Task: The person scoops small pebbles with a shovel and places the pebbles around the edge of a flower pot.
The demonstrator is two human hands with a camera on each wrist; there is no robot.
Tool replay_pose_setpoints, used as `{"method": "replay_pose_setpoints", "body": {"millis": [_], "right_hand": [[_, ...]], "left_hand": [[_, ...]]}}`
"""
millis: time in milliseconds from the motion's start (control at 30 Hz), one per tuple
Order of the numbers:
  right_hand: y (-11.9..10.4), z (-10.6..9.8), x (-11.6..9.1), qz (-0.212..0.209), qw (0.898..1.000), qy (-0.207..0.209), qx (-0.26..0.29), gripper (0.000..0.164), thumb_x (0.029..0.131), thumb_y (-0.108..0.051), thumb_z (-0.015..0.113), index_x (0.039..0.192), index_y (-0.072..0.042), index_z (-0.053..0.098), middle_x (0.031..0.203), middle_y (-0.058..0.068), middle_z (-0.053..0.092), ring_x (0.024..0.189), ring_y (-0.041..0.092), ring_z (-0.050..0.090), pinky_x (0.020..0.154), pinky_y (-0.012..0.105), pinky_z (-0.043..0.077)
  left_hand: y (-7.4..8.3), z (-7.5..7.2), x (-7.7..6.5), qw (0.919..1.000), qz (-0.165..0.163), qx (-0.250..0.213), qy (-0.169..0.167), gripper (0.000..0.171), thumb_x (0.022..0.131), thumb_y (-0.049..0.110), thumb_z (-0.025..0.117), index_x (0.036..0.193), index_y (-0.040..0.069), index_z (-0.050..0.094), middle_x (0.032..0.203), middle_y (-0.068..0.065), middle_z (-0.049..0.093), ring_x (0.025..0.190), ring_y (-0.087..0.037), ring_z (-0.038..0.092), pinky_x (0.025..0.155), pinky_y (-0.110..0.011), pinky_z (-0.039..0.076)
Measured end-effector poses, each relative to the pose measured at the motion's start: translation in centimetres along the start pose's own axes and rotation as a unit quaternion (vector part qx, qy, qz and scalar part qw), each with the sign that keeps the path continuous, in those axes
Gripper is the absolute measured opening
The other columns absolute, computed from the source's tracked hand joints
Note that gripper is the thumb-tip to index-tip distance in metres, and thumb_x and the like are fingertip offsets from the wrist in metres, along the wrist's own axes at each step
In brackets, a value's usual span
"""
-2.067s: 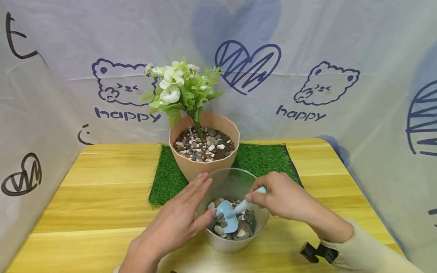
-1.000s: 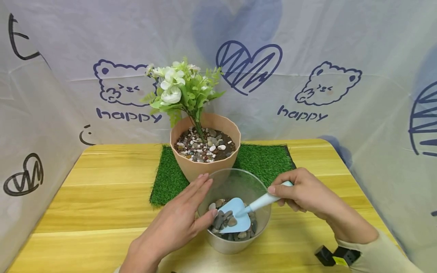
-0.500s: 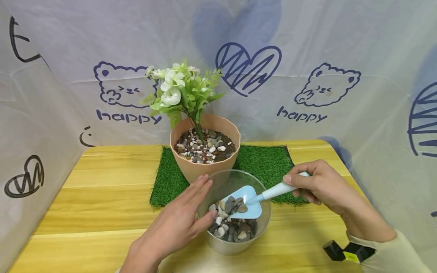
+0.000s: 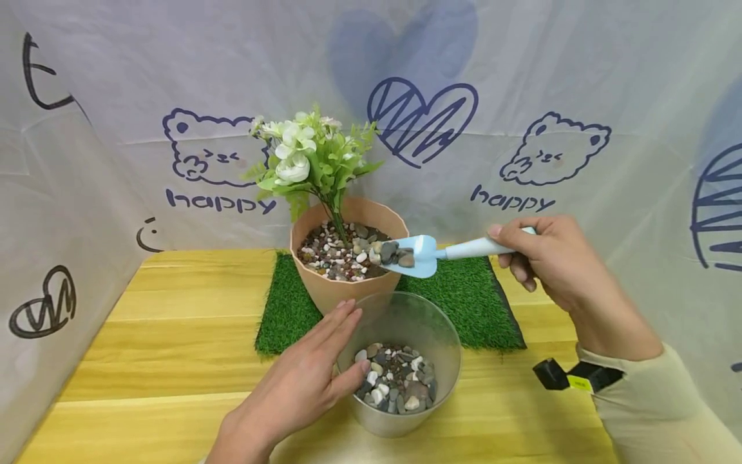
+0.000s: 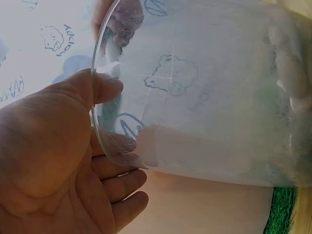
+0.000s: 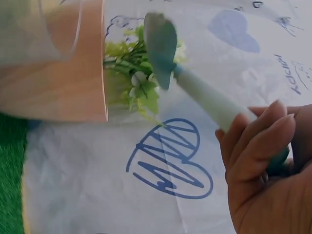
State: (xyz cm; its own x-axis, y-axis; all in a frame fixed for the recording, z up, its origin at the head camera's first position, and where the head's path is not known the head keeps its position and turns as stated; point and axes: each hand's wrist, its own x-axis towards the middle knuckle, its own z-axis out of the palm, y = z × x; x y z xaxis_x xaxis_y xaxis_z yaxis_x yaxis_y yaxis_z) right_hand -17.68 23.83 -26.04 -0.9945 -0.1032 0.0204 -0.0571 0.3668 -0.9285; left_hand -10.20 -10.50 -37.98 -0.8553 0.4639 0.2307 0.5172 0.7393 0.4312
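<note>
My right hand (image 4: 551, 258) grips the white handle of a light blue toy trowel (image 4: 426, 254), its blade loaded with several grey and tan pebbles (image 4: 396, 253). The blade's tip overlaps the right rim of a peach flowerpot (image 4: 342, 293). In the pot, white flowers with green leaves (image 4: 313, 154) stand among small stones over dark soil. My left hand (image 4: 301, 374) holds the rim of a clear plastic bucket (image 4: 443, 361), thumb (image 5: 107, 87) inside and fingers outside. More pebbles (image 4: 400, 386) lie at the bucket's bottom. The right wrist view shows the trowel (image 6: 163, 48) from below.
The pot stands on a green artificial grass mat (image 4: 464, 309), right behind the bucket. Under everything is a yellow wood-grain table (image 4: 174, 322). A white cloth (image 4: 440, 38) with blue drawings surrounds the table at the back and sides.
The trowel came up out of the bucket with pebbles on it, first to the right, then forward to the pot's rim. My left hand and the bucket stayed in place.
</note>
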Motion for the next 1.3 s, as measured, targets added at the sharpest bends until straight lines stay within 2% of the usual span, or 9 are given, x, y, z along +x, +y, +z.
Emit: {"method": "replay_pose_setpoints", "body": {"millis": [100,200,367,533,733,1033,1300], "right_hand": [[-0.5,0.6,1.1,0.001,0.997,0.030,-0.070,0.041,0.105,-0.033,0.066,0.109,0.007,0.072,0.065,-0.002,0.066,0.048,0.009,0.053,0.040,0.025,0.048],[-0.7,1.2,1.9,0.005,0.993,0.046,-0.110,0.043,0.105,-0.035,0.066,0.115,0.007,0.073,0.065,-0.002,0.067,0.049,0.010,0.056,0.042,0.025,0.049],[-0.9,1.6,2.1,0.010,0.985,0.062,-0.162,0.041,0.103,-0.037,0.066,0.117,0.001,0.075,0.066,0.003,0.068,0.051,0.015,0.061,0.044,0.027,0.052],[-1.4,1.8,1.9,-0.005,0.976,0.073,-0.206,0.042,0.101,-0.040,0.066,0.114,-0.002,0.075,0.066,0.004,0.069,0.051,0.018,0.063,0.045,0.029,0.053],[-1.7,1.9,2.0,-0.012,0.971,0.081,-0.223,0.042,0.101,-0.040,0.067,0.113,-0.001,0.076,0.068,0.006,0.071,0.050,0.020,0.064,0.043,0.030,0.053],[-1.4,1.9,2.7,0.001,0.973,0.095,-0.211,0.044,0.101,-0.041,0.067,0.115,0.000,0.076,0.072,0.008,0.073,0.054,0.019,0.068,0.047,0.030,0.057],[-1.4,2.5,4.0,-0.013,0.968,0.125,-0.217,0.041,0.102,-0.037,0.066,0.106,0.002,0.077,0.074,0.011,0.074,0.053,0.018,0.068,0.047,0.032,0.058]], "left_hand": [[0.0,0.1,0.0,1.0000,0.001,-0.002,0.000,0.071,0.106,0.049,0.058,0.162,0.009,0.041,0.172,-0.004,0.031,0.159,-0.019,0.030,0.128,-0.043,0.033],[0.0,0.1,0.0,1.0000,0.001,-0.002,-0.001,0.070,0.106,0.048,0.058,0.162,0.009,0.041,0.172,-0.004,0.032,0.159,-0.019,0.031,0.128,-0.043,0.033],[0.0,0.1,0.0,1.0000,0.004,0.001,-0.002,0.071,0.106,0.050,0.057,0.163,0.009,0.040,0.173,-0.004,0.030,0.159,-0.020,0.030,0.128,-0.042,0.031],[0.0,0.0,0.0,1.0000,0.003,-0.002,-0.002,0.070,0.106,0.049,0.057,0.163,0.010,0.040,0.173,-0.004,0.031,0.159,-0.018,0.030,0.128,-0.042,0.032],[0.0,0.1,0.0,1.0000,-0.001,-0.002,-0.007,0.071,0.106,0.050,0.056,0.163,0.011,0.039,0.173,-0.003,0.029,0.159,-0.017,0.029,0.128,-0.041,0.032],[0.0,0.0,0.0,1.0000,0.000,-0.004,-0.003,0.071,0.106,0.049,0.057,0.163,0.011,0.040,0.173,-0.003,0.030,0.159,-0.017,0.030,0.128,-0.042,0.033],[0.0,0.0,0.0,1.0000,-0.007,-0.005,-0.004,0.071,0.106,0.050,0.057,0.163,0.011,0.041,0.173,-0.002,0.029,0.159,-0.017,0.031,0.127,-0.042,0.034]]}}
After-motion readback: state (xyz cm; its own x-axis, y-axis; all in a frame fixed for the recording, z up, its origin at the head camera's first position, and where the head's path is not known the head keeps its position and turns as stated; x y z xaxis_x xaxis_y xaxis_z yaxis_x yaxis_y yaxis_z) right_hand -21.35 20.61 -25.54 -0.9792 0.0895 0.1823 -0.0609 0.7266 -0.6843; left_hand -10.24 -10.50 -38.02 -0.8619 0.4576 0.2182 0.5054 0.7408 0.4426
